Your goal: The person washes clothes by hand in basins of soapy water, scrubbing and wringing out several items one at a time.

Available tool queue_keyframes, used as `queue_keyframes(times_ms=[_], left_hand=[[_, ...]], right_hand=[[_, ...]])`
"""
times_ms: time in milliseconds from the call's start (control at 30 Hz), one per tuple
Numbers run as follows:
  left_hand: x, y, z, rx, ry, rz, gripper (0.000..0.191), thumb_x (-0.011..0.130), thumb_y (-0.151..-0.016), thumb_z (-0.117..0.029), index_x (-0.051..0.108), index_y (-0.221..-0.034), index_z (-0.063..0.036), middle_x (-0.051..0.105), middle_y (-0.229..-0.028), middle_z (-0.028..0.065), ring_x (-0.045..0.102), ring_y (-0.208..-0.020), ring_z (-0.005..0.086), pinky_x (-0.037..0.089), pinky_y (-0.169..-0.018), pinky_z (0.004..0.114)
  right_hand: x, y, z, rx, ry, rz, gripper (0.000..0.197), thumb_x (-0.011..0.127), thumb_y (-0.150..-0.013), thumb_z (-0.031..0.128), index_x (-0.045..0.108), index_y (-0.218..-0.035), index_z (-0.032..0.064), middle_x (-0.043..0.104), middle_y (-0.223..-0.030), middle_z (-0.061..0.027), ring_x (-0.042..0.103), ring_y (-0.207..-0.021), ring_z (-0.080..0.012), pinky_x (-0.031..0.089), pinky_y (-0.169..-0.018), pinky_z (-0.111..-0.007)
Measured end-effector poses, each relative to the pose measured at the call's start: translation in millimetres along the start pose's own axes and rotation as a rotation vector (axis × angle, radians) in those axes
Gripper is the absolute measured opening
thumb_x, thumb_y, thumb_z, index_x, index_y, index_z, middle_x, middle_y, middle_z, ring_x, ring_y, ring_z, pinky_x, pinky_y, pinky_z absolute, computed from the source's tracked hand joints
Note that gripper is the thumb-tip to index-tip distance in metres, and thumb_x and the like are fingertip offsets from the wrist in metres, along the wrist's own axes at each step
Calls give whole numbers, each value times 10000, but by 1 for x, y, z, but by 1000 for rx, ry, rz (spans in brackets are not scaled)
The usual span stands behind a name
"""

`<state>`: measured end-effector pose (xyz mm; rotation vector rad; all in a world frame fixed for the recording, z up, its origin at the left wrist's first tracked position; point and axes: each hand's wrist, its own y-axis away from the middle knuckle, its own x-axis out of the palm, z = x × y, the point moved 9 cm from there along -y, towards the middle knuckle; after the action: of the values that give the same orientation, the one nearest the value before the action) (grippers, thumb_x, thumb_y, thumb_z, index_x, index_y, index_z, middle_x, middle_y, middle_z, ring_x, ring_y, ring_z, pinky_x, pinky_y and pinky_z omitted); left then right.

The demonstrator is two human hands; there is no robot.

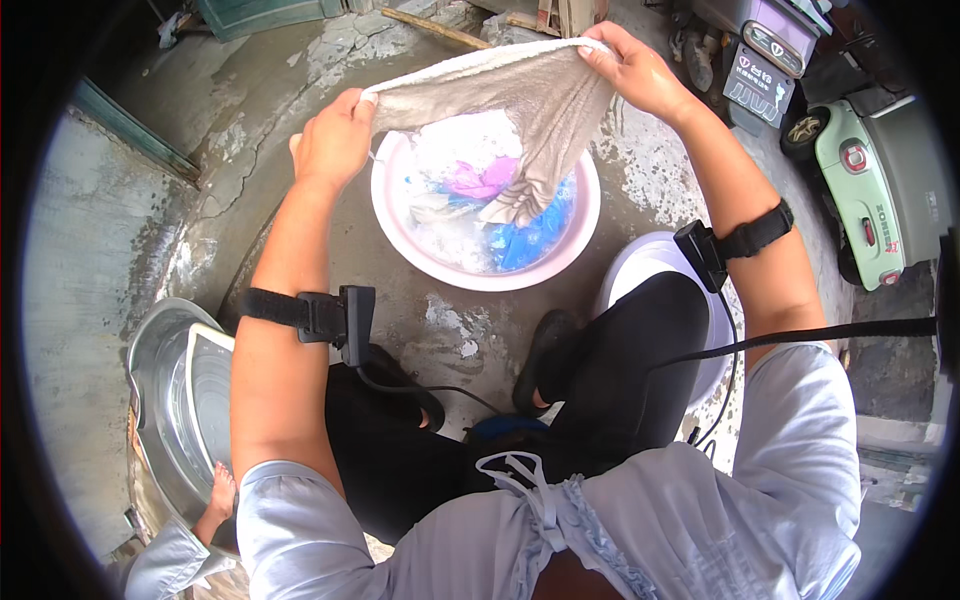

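Note:
Both of my hands stretch a wet beige cloth garment (480,90) between them by its pale hem. My left hand (334,139) pinches the left end, and my right hand (634,67) grips the right end, higher in the view. From the right side the fabric hangs down in twisted folds, its lower end over or touching the suds. Below it stands a pale pink plastic basin (442,279) of foamy water. A pink-purple cloth (480,176) and a bright blue cloth (529,236) lie soaking there.
A whitish plastic tub (634,251) is beside my right knee. At left stands a metal basin (161,420) of water with a white hose (196,390); another person's hand (222,491) is at its rim. A wooden stick (435,28), a green toy-like car (862,195) and a purple vehicle (776,34) are farther off.

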<state>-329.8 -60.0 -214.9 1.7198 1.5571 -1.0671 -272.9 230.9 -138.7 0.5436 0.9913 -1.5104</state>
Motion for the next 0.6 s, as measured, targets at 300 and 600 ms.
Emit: queue_keyframes(times_ms=[300,600], left_hand=[[66,-16,23,101,58,81,327,414,-799,-403,574,-1029,-235,542,-1083,48,410,-1051,317,240,-899,405],[264,55,89,-71,-42,580,267,492,-779,-298,539,-934,-86,559,-952,139,523,-914,299,384,-809,391]], right_hand=[[96,28,-91,227,-207,341,178,648,-713,219,555,-824,116,556,-741,-35,524,-737,-143,411,-678,-277],[314,98,-127,297,39,739,338,547,-740,278,518,-1049,145,489,-1078,-135,452,-1035,-262,374,-856,-346]])
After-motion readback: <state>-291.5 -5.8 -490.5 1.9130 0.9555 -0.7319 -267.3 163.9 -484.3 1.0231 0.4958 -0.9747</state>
